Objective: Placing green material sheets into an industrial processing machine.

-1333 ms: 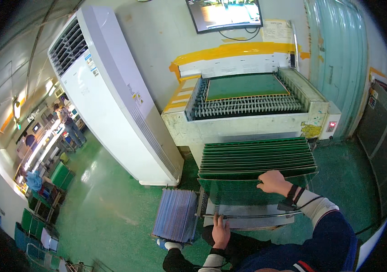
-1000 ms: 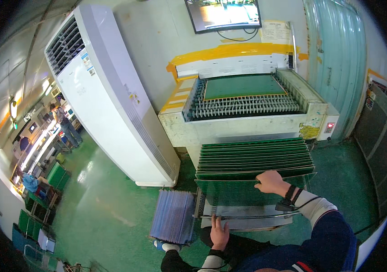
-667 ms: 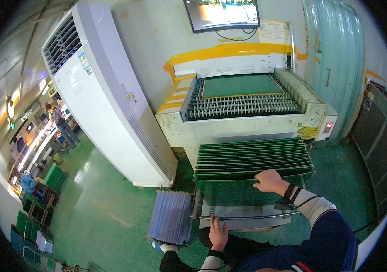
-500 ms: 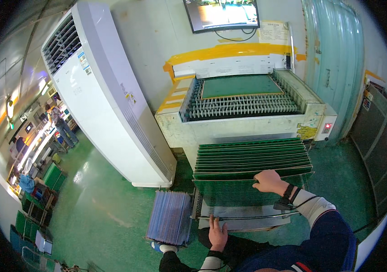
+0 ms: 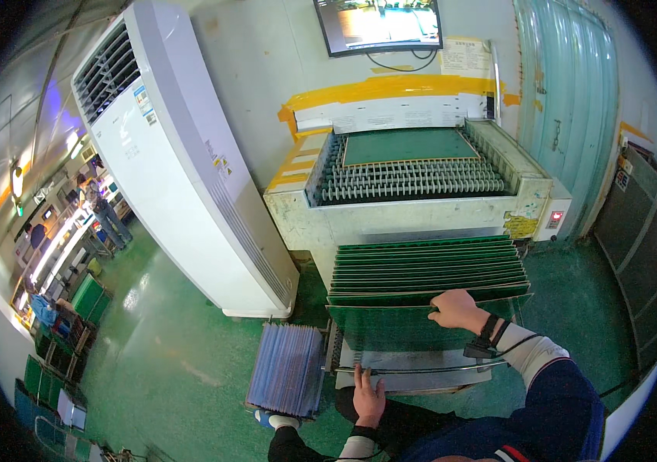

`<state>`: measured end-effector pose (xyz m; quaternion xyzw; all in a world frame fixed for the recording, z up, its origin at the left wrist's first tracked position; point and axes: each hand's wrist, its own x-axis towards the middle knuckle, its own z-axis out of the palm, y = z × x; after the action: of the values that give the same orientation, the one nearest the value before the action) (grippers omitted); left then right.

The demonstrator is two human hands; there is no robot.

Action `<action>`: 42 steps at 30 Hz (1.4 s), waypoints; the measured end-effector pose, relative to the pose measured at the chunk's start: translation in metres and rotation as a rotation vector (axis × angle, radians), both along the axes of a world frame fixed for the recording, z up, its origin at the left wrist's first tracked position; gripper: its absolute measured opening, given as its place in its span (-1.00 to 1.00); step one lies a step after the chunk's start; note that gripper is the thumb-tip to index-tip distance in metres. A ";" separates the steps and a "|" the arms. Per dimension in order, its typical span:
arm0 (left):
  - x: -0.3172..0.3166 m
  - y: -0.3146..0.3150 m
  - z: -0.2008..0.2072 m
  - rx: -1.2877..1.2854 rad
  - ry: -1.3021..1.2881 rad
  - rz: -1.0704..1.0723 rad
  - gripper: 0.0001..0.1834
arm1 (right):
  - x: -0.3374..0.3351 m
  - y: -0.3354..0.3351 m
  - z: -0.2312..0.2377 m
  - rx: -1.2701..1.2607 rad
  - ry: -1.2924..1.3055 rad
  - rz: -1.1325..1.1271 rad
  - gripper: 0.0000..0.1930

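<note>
A green panel [image 5: 390, 323] leans at the front of a rack, and my right hand [image 5: 459, 309] is closed on its upper edge, thumb towards me. Behind it stand several more green panels [image 5: 421, 266] in a close row. My left hand [image 5: 369, 399] is open, its stretched fingertips at the metal bar [image 5: 413, 371] along the rack's near side. Whether those fingers press on the bar or on the panel's lower part, I cannot tell. A dark band and a small device sit at my right wrist.
Beyond the rack stands a roller machine [image 5: 413, 212] with a flat green panel [image 5: 409, 146] on its rollers. A rack of bluish sheets [image 5: 287, 368] is beside my foot. A tall white air conditioner [image 5: 190, 169] rises at left; dark mesh panels [image 5: 636, 239] lean at right. People work far left.
Both hands and the front green panel hold nearly the same place. The view has shifted very slightly.
</note>
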<state>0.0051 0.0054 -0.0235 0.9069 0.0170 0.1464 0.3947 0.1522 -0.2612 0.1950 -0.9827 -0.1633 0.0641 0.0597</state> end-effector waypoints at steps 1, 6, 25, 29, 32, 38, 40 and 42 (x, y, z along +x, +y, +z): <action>0.000 0.000 0.000 -0.001 0.001 0.001 -0.45 | 0.000 0.000 -0.001 0.006 -0.004 0.000 -0.61; -0.001 -0.001 0.002 -0.009 -0.019 0.008 -0.45 | 0.000 -0.001 -0.003 0.022 -0.013 -0.010 -0.61; 0.000 -0.001 0.009 -0.017 0.016 0.008 -0.42 | 0.003 0.004 0.005 -0.005 0.030 -0.040 -0.60; 0.000 -0.001 0.016 -0.044 0.051 0.004 -0.43 | 0.004 0.003 0.004 0.001 0.042 -0.050 -0.58; 0.000 -0.001 0.016 -0.042 0.048 0.003 -0.44 | 0.006 0.001 0.002 -0.014 0.032 -0.034 -0.55; 0.000 -0.001 0.016 -0.056 0.038 -0.006 -0.45 | 0.007 -0.001 -0.002 -0.008 0.023 -0.034 -0.55; -0.001 -0.001 0.015 -0.060 0.026 -0.004 -0.45 | 0.006 0.002 0.001 0.001 0.017 -0.032 -0.57; 0.000 0.000 0.015 -0.061 0.017 -0.006 -0.45 | 0.006 0.001 0.002 0.010 0.010 -0.034 -0.59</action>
<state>0.0051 0.0051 -0.0090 0.8958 0.0221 0.1367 0.4223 0.1583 -0.2600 0.1966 -0.9847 -0.1467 0.0670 0.0665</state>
